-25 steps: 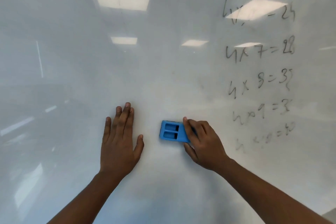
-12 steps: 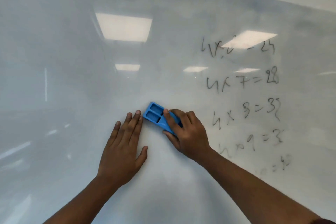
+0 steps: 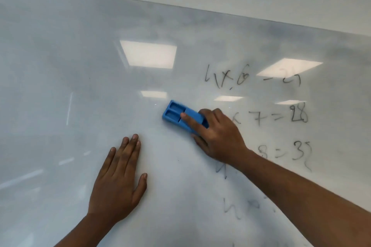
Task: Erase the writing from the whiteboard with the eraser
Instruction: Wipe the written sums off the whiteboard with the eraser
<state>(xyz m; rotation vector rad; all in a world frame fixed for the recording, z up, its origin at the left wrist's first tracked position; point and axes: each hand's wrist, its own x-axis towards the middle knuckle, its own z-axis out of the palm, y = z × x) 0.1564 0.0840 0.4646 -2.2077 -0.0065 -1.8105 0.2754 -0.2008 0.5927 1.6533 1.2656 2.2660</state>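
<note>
The right hand (image 3: 217,136) is gripping the blue eraser (image 3: 181,116), having swept it upward toward the whiteboard's (image 3: 60,56) top edge; the left hand (image 3: 118,180) is staying flat and open, while the sums (image 3: 281,116) at right are remaining unerased

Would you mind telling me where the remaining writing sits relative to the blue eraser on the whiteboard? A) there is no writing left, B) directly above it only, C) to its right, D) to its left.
C: the faint sums run down the whiteboard to the right of the blue eraser, which the right hand presses to the board, while the left hand lies flat on a wiped area.
</note>
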